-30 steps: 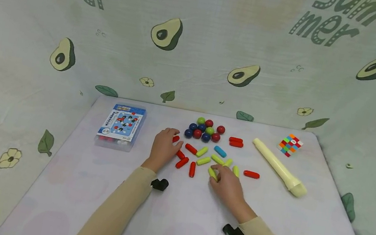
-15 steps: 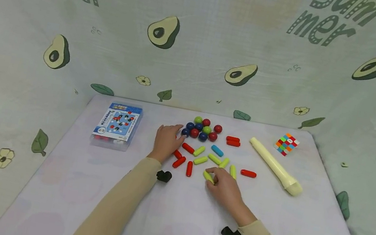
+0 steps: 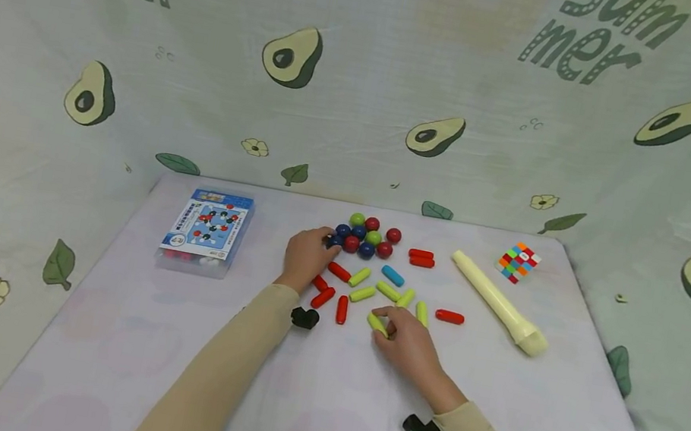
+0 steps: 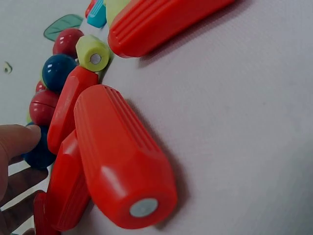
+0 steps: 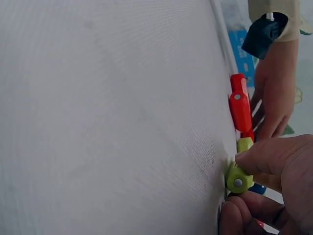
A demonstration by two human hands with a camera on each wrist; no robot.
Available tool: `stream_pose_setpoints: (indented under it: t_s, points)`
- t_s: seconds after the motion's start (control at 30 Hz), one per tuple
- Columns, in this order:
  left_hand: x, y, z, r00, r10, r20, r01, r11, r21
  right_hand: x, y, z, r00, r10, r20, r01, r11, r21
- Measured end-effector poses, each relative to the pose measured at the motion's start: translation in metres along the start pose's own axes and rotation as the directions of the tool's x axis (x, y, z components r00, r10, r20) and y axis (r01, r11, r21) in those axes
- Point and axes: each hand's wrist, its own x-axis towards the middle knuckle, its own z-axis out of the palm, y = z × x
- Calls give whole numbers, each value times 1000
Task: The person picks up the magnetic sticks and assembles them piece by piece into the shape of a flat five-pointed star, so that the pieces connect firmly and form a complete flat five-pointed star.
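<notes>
Left hand [image 3: 305,258] clamped on a glossy round blue ball [image 4: 40,152], right hand [image 3: 409,344] on a stubby, silver-dotted lime rod [image 5: 237,178]

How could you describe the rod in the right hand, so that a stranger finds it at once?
On the pale table, beside the scattered rods, find the person's right hand. It pinches one short yellow-green rod, the only rod of that colour that a hand holds.

Even light, soft shadows (wrist views dimmer)
</notes>
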Motion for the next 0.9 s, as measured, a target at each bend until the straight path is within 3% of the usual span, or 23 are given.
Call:
stream_pose_setpoints:
  t_s: [0.47, 0.7, 0.9]
  points:
    - [-9, -7, -2, 999, -17, -29, 14, 996, -92, 1, -1, 2, 1000, 9, -2, -9, 1000, -1]
    - [-21, -1, -9, 999, 50, -18, -52, 990, -133, 1, 0, 1, 1000, 1, 6, -1, 1000, 6]
    - [-31, 10, -15, 992, 117, 45, -109, 980, -165, -1, 1, 3, 1000, -8, -8, 7, 1000, -15]
